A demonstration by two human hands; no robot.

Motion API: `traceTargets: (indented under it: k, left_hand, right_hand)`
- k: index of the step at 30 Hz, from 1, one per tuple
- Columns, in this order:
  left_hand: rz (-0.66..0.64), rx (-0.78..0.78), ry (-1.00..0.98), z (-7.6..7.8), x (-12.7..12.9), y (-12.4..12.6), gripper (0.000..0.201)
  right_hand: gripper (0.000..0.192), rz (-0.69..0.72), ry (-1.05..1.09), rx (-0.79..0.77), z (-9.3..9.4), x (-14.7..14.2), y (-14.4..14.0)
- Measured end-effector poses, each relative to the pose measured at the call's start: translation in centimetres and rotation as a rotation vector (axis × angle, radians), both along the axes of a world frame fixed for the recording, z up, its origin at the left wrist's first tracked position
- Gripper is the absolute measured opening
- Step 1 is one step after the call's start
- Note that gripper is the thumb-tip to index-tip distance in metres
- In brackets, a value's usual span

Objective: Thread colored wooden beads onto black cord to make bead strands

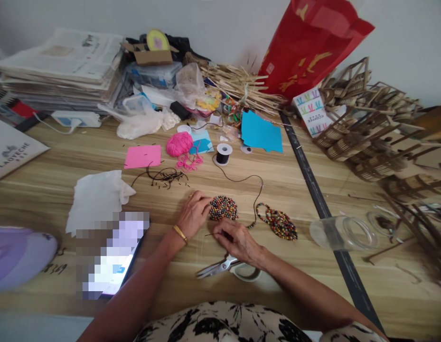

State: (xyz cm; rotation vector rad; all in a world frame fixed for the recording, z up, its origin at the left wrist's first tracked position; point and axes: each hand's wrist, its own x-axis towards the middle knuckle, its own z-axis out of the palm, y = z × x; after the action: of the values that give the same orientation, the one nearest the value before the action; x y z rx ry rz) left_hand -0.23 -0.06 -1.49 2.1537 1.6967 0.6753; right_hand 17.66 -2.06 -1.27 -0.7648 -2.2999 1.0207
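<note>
A wooden counter (63, 180) carries scissors (220, 267), pink yarn (179, 143), a black thread spool (223, 154), blue paper (261, 132) and a newspaper stack (60, 66).

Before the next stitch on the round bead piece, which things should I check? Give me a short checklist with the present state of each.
1. Left hand steadies the round bead piece: ok, fingers rest on its left edge.
2. Right hand grips the needle: ok, a thin dark tip shows to its left.
3. Black cord runs free to the spool: ok, no knot seen.
4. Needle is threaded: cannot tell.
5. Scissors close by: ok, beside the right wrist.
6. Second bead piece lies apart: ok.
</note>
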Motion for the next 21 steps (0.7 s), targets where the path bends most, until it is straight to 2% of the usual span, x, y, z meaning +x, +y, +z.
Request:
traceTargets:
  k: [21]
  left_hand:
    - [0.029, 0.017, -0.014, -0.28, -0.11, 0.07, 0.008]
  right_hand:
    - [0.010, -0.001, -0.019, 0.003, 0.06, -0.01, 0.06]
